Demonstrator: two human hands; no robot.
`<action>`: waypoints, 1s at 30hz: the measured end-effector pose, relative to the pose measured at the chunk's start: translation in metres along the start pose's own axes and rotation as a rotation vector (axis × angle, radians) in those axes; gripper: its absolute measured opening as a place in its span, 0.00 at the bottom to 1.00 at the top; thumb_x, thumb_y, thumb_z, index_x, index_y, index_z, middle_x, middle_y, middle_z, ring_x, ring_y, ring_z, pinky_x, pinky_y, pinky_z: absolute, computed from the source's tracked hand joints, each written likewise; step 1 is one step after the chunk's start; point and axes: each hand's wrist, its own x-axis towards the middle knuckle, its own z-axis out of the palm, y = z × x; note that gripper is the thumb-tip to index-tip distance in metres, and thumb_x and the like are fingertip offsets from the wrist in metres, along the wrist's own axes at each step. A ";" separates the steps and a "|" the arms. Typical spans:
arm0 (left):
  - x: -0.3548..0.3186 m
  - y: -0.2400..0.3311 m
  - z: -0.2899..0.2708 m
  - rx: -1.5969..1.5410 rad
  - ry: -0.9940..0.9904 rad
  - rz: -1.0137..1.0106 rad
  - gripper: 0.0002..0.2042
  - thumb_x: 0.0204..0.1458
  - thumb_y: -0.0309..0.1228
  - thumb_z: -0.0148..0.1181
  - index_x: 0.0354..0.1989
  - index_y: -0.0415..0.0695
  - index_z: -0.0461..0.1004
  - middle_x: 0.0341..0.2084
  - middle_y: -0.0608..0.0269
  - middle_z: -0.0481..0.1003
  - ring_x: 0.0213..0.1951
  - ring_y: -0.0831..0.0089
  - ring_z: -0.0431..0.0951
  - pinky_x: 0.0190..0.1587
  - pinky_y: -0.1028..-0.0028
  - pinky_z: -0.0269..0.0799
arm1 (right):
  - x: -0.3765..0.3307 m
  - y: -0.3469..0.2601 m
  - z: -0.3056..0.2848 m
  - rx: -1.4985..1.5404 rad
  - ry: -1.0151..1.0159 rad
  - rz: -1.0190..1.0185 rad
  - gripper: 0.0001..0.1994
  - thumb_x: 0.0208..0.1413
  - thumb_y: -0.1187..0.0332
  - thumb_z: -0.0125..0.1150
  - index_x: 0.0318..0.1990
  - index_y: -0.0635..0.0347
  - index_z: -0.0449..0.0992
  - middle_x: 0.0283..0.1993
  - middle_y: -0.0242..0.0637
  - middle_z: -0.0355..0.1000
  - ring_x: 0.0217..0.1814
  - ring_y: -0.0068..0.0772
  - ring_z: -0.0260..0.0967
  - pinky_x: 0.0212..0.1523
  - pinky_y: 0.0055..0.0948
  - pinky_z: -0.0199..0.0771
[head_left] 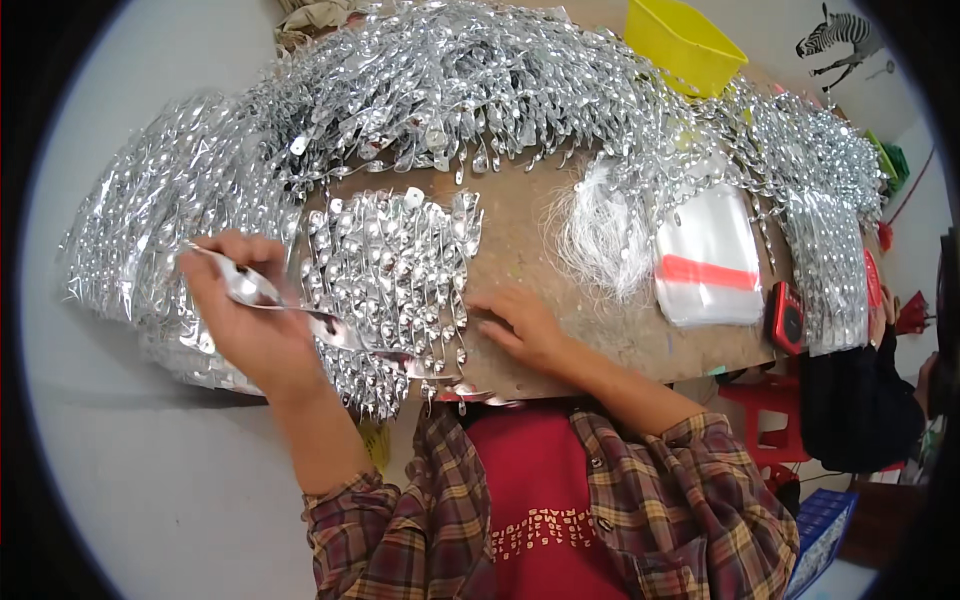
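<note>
My left hand [250,320] is raised at the left, its fingers closed on a shiny twisted silver strip [335,328]. The strip slants down to the right from my fingers, over a patch of small twisted silver pieces [385,260] laid out in rows on the brown table [520,230]. What the strip's far end joins is hard to make out among the shine. At the right border of that patch lies my right hand [520,325], with fingers loosely stretched and apart. Its fingertips are close to the outermost row; whether they touch it I cannot tell.
Heaps of silver strands [440,80] line the far edge, with plastic-wrapped ones [170,210] at left. A bundle of white thread [605,235], clear plastic bags [705,250], a red-and-black device [785,318] and a yellow bin [685,45] stand rightward. Another person's dark sleeve [850,400] shows beyond.
</note>
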 end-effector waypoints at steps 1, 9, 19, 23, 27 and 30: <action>-0.004 -0.003 -0.001 0.001 0.004 -0.004 0.12 0.59 0.40 0.43 0.35 0.44 0.65 0.23 0.66 0.66 0.26 0.79 0.66 0.33 0.78 0.67 | 0.000 0.001 -0.002 -0.017 0.042 -0.093 0.14 0.51 0.68 0.55 0.46 0.58 0.70 0.43 0.42 0.69 0.47 0.44 0.65 0.48 0.37 0.64; -0.055 -0.065 0.006 -0.184 -0.219 -0.636 0.12 0.59 0.40 0.45 0.39 0.42 0.64 0.22 0.70 0.65 0.18 0.85 0.59 0.19 0.85 0.55 | -0.012 0.027 -0.066 -0.241 0.154 -0.065 0.07 0.49 0.70 0.57 0.37 0.58 0.74 0.35 0.38 0.71 0.38 0.40 0.68 0.41 0.34 0.66; -0.059 -0.067 0.030 -0.143 -0.249 -0.506 0.20 0.60 0.41 0.43 0.57 0.44 0.58 0.26 0.71 0.66 0.19 0.87 0.55 0.20 0.84 0.50 | 0.010 0.060 -0.152 -0.410 0.264 0.162 0.03 0.48 0.71 0.59 0.31 0.58 0.75 0.28 0.36 0.71 0.28 0.33 0.69 0.29 0.29 0.67; -0.054 -0.063 0.021 -0.027 -0.253 -0.342 0.21 0.61 0.38 0.41 0.59 0.41 0.57 0.27 0.69 0.68 0.19 0.85 0.61 0.20 0.82 0.57 | 0.045 0.072 -0.118 -0.558 0.204 -0.074 0.02 0.47 0.69 0.58 0.28 0.54 0.75 0.27 0.33 0.71 0.27 0.38 0.68 0.30 0.35 0.65; -0.063 -0.057 0.015 0.055 -0.225 -0.487 0.20 0.60 0.37 0.41 0.57 0.39 0.58 0.26 0.69 0.67 0.20 0.85 0.58 0.22 0.81 0.53 | 0.070 0.076 -0.095 -0.628 0.124 -0.030 0.03 0.46 0.67 0.57 0.26 0.53 0.75 0.27 0.31 0.70 0.27 0.37 0.68 0.33 0.37 0.62; -0.062 -0.064 0.005 0.026 -0.227 -0.531 0.18 0.60 0.36 0.42 0.55 0.39 0.60 0.26 0.69 0.67 0.20 0.84 0.58 0.23 0.81 0.53 | 0.080 0.069 -0.084 -0.844 0.028 0.023 0.02 0.45 0.68 0.56 0.26 0.53 0.74 0.27 0.31 0.70 0.29 0.35 0.69 0.35 0.39 0.61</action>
